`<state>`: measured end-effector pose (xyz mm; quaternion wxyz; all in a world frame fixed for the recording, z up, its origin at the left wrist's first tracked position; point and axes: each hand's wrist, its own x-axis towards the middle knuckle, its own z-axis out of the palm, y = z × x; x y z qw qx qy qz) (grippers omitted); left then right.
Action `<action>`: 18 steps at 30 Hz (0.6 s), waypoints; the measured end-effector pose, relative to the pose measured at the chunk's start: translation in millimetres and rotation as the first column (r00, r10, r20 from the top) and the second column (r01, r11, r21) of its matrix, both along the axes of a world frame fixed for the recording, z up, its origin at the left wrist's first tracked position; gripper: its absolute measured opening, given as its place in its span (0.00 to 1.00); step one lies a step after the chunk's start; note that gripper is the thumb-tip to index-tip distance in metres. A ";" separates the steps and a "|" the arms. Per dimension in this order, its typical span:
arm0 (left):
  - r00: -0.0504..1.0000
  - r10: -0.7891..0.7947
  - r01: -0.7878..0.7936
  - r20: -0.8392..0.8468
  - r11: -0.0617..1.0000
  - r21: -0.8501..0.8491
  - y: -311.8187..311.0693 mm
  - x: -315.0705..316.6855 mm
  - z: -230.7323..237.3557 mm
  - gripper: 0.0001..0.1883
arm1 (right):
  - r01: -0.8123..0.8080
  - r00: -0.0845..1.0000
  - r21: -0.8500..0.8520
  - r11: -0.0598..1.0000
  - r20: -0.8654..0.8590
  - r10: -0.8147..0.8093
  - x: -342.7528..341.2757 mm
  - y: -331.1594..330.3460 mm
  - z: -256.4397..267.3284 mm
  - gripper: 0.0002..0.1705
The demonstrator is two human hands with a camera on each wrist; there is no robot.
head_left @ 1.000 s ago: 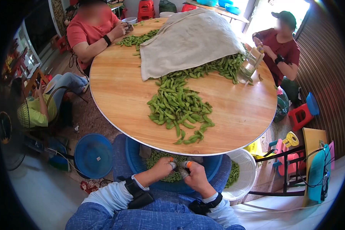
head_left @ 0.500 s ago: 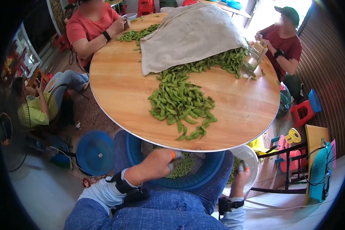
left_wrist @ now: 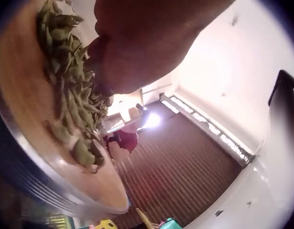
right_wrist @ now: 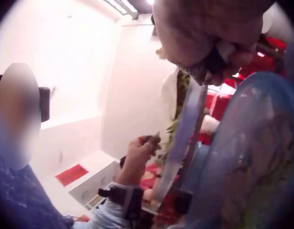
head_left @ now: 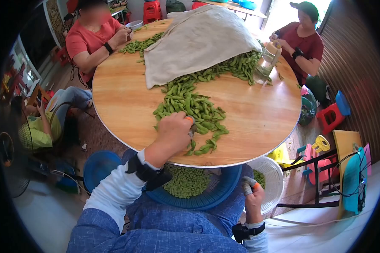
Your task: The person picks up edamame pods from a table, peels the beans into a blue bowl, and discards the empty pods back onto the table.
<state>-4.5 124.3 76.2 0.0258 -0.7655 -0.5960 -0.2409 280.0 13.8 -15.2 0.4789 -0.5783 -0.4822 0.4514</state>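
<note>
My left hand (head_left: 174,133) reaches over the near end of a pile of green edamame pods (head_left: 190,107) on the round wooden table (head_left: 257,126). An orange band and grey covering show on its digits, and its fingertips are among the pods; I cannot tell whether they pinch one. My right hand (head_left: 254,200) is beside the white basket (head_left: 276,185), its fingers curled in and no pod showing between them. It also has an orange band and grey covering. Under the table edge, a blue basin (head_left: 228,185) on my lap holds shelled green beans (head_left: 185,181).
A grey cloth (head_left: 202,46) covers most of the pods. A glass jug (head_left: 264,69) stands at the table's right. Two people in red sit across the table, and another in yellow-green sits at left. Another blue basin (head_left: 99,168) is on the floor.
Both hands were together over the blue basin; they have parted. The left hand has moved up onto the pods on the table, and the right hand has moved right to the white basket.
</note>
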 end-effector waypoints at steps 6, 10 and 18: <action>0.567 0.123 0.380 0.814 0.839 -0.391 -52.2 1.0 13.3 0.08 | -0.350 0.854 0.043 0.936 -0.397 0.337 -77.4 28.0 64.6 0.13; 0.456 0.109 0.533 0.883 0.761 -0.369 -82.4 11.0 0.8 0.07 | -0.454 0.710 0.020 0.891 -0.595 0.376 -104.5 35.2 73.1 0.13; 0.167 0.281 0.622 0.945 0.713 -0.322 -100.1 12.3 -16.6 0.14 | -0.409 0.744 -0.004 0.912 -0.580 0.331 -105.1 27.2 64.9 0.10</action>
